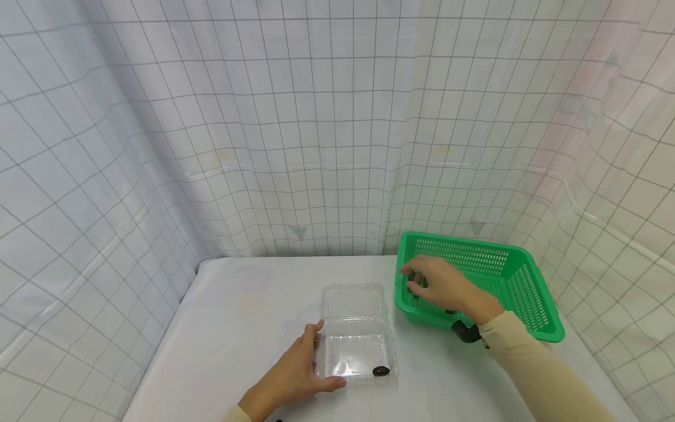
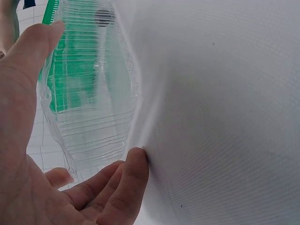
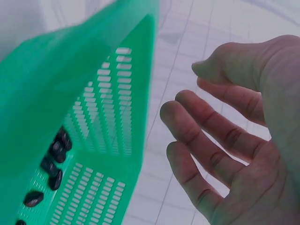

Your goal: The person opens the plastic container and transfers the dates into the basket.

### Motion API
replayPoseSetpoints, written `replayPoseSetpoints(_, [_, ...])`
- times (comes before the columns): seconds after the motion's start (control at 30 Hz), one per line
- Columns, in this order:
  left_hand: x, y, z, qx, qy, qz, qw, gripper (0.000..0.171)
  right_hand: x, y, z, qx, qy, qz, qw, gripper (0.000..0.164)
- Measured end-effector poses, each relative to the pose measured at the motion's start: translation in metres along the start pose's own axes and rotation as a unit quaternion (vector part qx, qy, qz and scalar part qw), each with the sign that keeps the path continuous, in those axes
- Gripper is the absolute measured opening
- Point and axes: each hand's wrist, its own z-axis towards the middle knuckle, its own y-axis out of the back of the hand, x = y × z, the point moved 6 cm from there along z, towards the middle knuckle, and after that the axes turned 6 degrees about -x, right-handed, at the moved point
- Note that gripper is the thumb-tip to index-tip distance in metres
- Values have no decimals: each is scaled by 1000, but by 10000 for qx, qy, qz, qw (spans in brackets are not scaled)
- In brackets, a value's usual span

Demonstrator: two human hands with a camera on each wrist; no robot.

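A clear plastic hinged box (image 1: 364, 319) lies on the table with its lid folded back, one dark brown, glossy oval piece (image 1: 381, 371), date-like, in its near right corner. My left hand (image 1: 287, 372) holds the box's left end, thumb along the near edge and fingers round the far side. To the right is a green slotted basket (image 1: 527, 293). Over its left part hovers my right hand (image 1: 440, 284), fingers spread and slightly bent, nothing between them in the right wrist view. Several more dark oval pieces (image 3: 55, 152) lie in the basket below, partly hidden by that hand in the head view.
White gridded curtains (image 1: 316, 117) enclose the white table (image 1: 253, 316) at the back and both sides. A black strap (image 1: 466, 332) sits at the right wrist, close to the basket's near rim. One small dark thing (image 1: 279, 420) shows at the bottom edge, beside the left wrist.
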Motion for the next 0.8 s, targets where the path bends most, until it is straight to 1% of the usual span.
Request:
replayPoseSetpoints(0.27, [-2, 1, -2, -2, 9, -60, 10000, 123, 29, -4, 0, 108, 477, 123, 9987, 32])
replayPoseSetpoints(0.37, [-2, 1, -2, -1, 12, -111, 9999, 121, 38, -9, 0, 259, 696, 163, 9971, 33])
replayPoseSetpoints(0.53, [-3, 0, -2, 10, -4, -169, 9999, 118, 51, -20, -2, 709, 978, 329, 9921, 33])
replayPoseSetpoints(0.6, [-2, 0, -2, 10, -3, -170, 9999, 118, 55, -26, -3, 929, 957, 392, 9903, 34])
replayPoseSetpoints(0.73, [-2, 0, -2, 6, -14, -166, 9999, 121, 63, -40, -6, 1350, 930, 314, 9860, 34])
replayPoseSetpoints(0.8, [-2, 0, -2, 4, -16, -154, 9999, 123, 66, -48, -6, 1559, 985, 283, 9824, 34])
